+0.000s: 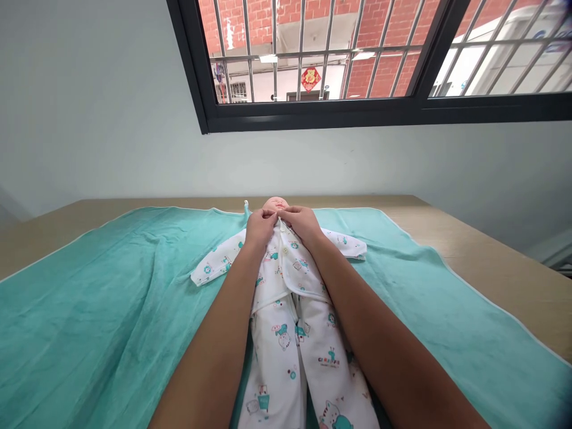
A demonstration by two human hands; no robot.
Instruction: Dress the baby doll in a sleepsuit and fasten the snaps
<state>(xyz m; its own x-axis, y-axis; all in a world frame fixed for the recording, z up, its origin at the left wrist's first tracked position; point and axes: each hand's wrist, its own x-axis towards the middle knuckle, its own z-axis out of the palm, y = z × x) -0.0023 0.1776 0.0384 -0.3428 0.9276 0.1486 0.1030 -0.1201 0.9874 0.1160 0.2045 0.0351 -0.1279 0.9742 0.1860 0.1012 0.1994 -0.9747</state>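
Note:
A baby doll (276, 204) lies face up, dressed in a white printed baby jacket (292, 262) and matching trousers (279, 339). My left hand (261, 228) pinches the jacket's front edge at the neckline, just below the doll's chin. Close beside it, my right hand (301, 223) also has its thumb and fingers closed on the collar edge. Below the hands the jacket front overlaps, its rounded flap lying over the trousers' waist. Both sleeves stretch out to the sides. My fingertips hide whatever fastener may be at the collar.
A teal blanket (102, 310) with pale edging lies under the doll on a light wooden table (473, 256). Behind the table stands a pale wall (134, 161) with a dark-framed, barred window (313, 116). Small folds ripple the blanket at the left.

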